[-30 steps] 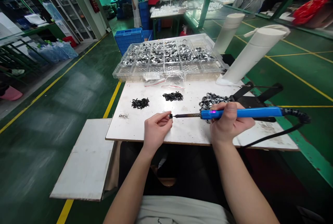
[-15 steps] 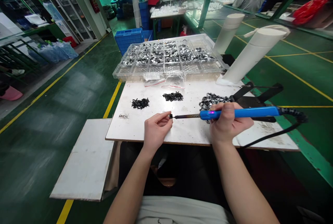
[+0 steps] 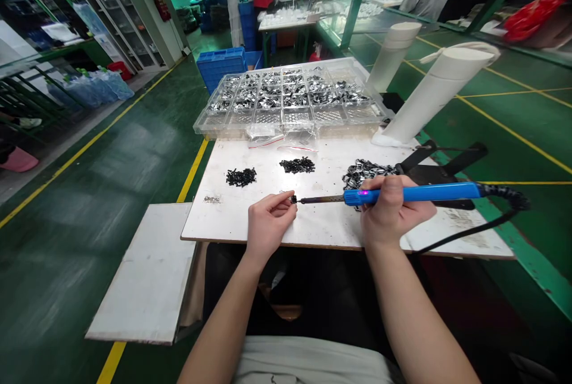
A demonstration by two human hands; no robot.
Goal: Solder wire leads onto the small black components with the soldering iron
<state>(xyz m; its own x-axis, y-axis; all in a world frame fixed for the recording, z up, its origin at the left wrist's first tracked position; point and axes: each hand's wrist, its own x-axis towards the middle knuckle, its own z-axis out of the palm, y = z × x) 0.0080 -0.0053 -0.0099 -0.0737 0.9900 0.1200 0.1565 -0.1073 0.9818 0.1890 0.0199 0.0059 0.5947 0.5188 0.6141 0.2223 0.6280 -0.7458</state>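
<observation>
My right hand point(image 3: 393, 208) is wrapped round a blue soldering iron point(image 3: 440, 192) with a small lit light on its handle. The iron points left, and its dark tip meets a small black part point(image 3: 293, 199). That part is pinched between the thumb and fingers of my left hand point(image 3: 270, 220), just above the white tabletop point(image 3: 326, 226). Whether the part has metal on it is too small to tell. Beyond my hands lie two heaps of small black pieces, one left point(image 3: 241, 177) and one in the middle point(image 3: 297, 165). A pile of shiny black-and-silver parts point(image 3: 364, 173) lies behind my right hand.
A clear compartment tray point(image 3: 268, 131) full of small parts spans the table's back. Two white cylinders point(image 3: 440, 92) and a black stand point(image 3: 435, 172) are at the right. The iron's cord point(image 3: 465, 234) loops at the right. A few tiny metal bits point(image 3: 211, 199) lie left.
My hands, the soldering iron and the small black part hold practically the same position. In the background at upper right, a person's arm has shifted.
</observation>
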